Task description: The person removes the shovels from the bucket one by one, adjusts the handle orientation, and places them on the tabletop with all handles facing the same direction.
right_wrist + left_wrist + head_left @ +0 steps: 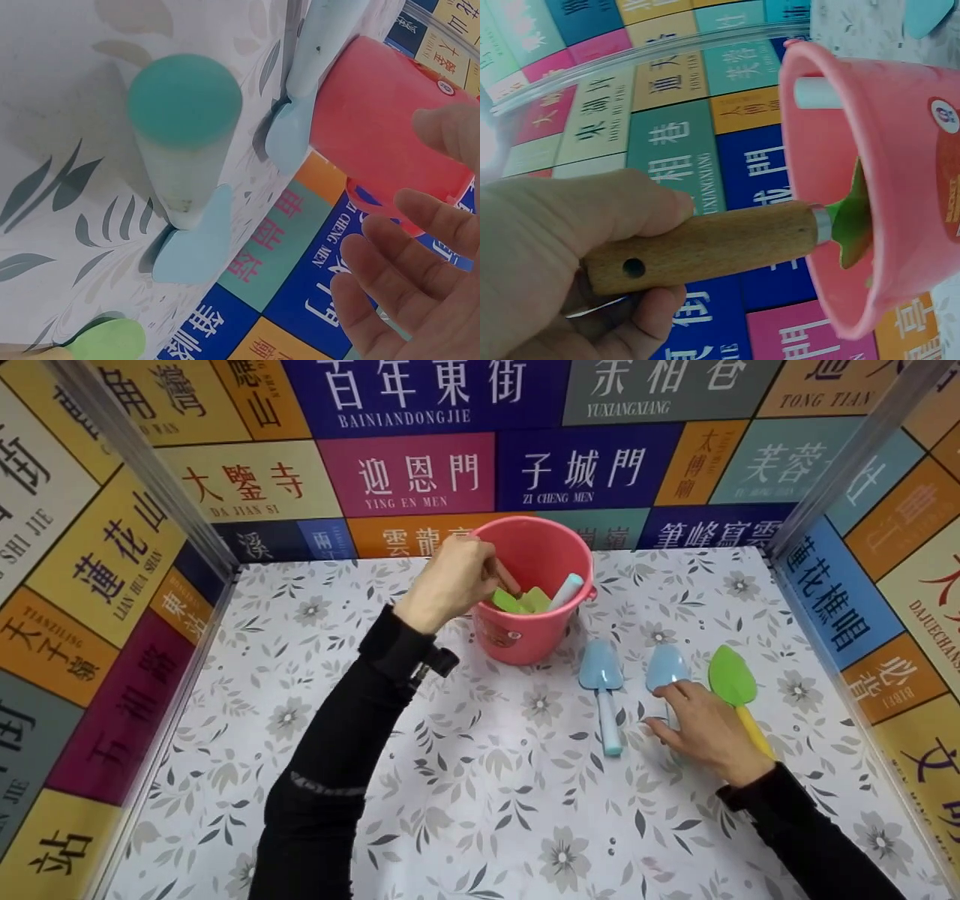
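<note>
My left hand point(454, 581) grips the wooden handle of a small green-bladed shovel point(720, 244) at the mouth of a pink bucket point(525, 639). In the left wrist view the green blade sits inside the rim while the handle sticks out. A pale blue handle point(566, 591) leans inside the bucket beside a yellow-green piece point(537, 601). Over the middle blue toy shovel point(666, 664) is my right hand point(709, 727), partly covering its handle in the head view. The right wrist view shows those fingers spread, with nothing in them.
Another blue toy shovel point(601, 667) lies in front of the bucket. To the right lies a green shovel point(732, 675) with a yellow handle, partly under my right hand in the head view. Printed panels point(420, 472) wall the flower-patterned tabletop point(450, 795) at the back and sides.
</note>
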A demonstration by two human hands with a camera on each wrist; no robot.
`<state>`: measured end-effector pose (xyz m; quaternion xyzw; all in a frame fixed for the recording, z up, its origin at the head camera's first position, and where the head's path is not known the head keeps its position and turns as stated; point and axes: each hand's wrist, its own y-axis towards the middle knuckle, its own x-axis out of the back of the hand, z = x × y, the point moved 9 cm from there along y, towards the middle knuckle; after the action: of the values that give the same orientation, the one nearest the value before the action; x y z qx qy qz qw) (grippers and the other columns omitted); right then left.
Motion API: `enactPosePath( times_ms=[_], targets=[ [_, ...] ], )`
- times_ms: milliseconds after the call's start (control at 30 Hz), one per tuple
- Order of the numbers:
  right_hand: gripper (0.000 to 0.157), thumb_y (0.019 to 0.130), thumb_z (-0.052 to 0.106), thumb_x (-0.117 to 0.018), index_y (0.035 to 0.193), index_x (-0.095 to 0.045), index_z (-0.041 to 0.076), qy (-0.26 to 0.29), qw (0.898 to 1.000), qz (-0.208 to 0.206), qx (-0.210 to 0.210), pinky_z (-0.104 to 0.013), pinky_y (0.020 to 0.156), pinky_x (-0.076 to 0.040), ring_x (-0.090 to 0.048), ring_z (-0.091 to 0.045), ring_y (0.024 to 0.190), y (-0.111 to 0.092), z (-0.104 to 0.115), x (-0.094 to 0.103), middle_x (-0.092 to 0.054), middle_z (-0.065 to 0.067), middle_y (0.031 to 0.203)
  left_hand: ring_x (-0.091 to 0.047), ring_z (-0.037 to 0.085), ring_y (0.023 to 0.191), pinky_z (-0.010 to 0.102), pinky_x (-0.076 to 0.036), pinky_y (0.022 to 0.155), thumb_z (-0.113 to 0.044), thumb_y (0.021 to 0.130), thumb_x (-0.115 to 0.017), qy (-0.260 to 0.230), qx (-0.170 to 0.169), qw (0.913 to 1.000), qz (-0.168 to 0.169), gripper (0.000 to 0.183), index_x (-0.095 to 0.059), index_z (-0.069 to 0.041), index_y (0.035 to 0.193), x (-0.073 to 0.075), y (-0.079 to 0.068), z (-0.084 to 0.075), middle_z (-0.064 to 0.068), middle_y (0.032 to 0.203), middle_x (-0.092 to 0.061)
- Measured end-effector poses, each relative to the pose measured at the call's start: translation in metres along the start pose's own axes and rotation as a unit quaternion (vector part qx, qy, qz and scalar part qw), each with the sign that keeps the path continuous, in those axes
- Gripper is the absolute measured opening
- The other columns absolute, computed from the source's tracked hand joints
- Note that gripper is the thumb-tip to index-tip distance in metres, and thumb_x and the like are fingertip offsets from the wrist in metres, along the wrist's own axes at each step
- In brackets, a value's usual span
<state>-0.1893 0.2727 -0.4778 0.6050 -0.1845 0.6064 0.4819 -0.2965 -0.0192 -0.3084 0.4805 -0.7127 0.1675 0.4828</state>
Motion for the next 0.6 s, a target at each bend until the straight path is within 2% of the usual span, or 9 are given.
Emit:
enactPosePath(
  times_ms=[133, 333, 467, 600],
  targets=[
    [0.041, 0.081, 0.020, -0.084, 0.109, -0.064, -0.002, 0.005, 1.000, -0.001, 0.003, -0.047, 0.066, -0.054, -0.064, -0.035, 0.083, 0.001, 0.000, 0.000, -0.064, -0.017, 0.098, -0.066, 0.026, 0.079, 0.032, -0.056, 0.072, 0.009, 0.084, -0.062, 0.005, -0.020, 0.9981, -0.057, 0.011, -0.072, 0.006, 0.087, 0.021, -0.022, 0.000, 0.016, 0.089, -0.070],
    [0.041, 0.082, 0.020, -0.083, 0.110, -0.064, -0.002, 0.008, 1.000, -0.005, 0.003, -0.047, 0.066, -0.054, -0.063, -0.034, 0.083, 0.002, -0.001, 0.001, -0.064, -0.017, 0.099, -0.067, 0.024, 0.079, 0.027, -0.058, 0.072, 0.004, 0.086, -0.073, -0.035, -0.058, 0.9892, -0.130, 0.002, -0.071, 0.005, 0.088, 0.035, -0.060, 0.007, 0.016, 0.088, -0.068],
    [0.041, 0.081, 0.020, -0.084, 0.109, -0.065, -0.002, 0.009, 1.000, -0.013, 0.008, -0.046, 0.067, -0.054, -0.063, -0.034, 0.083, 0.001, -0.001, 0.002, -0.064, -0.017, 0.098, -0.064, 0.022, 0.074, 0.027, -0.056, 0.068, 0.001, 0.085, -0.077, -0.032, -0.099, 0.9752, -0.195, 0.007, -0.071, 0.002, 0.084, 0.038, -0.087, 0.013, 0.013, 0.083, -0.067],
    [0.040, 0.080, 0.019, -0.085, 0.107, -0.065, -0.002, 0.015, 1.000, -0.025, 0.010, -0.046, 0.068, -0.054, -0.063, -0.033, 0.084, 0.000, -0.001, 0.005, -0.064, -0.017, 0.098, -0.059, 0.019, 0.069, 0.030, -0.051, 0.063, 0.002, 0.083, -0.078, -0.025, -0.119, 0.9570, -0.264, 0.010, -0.069, -0.001, 0.081, 0.037, -0.114, 0.022, 0.009, 0.078, -0.065]
  ],
)
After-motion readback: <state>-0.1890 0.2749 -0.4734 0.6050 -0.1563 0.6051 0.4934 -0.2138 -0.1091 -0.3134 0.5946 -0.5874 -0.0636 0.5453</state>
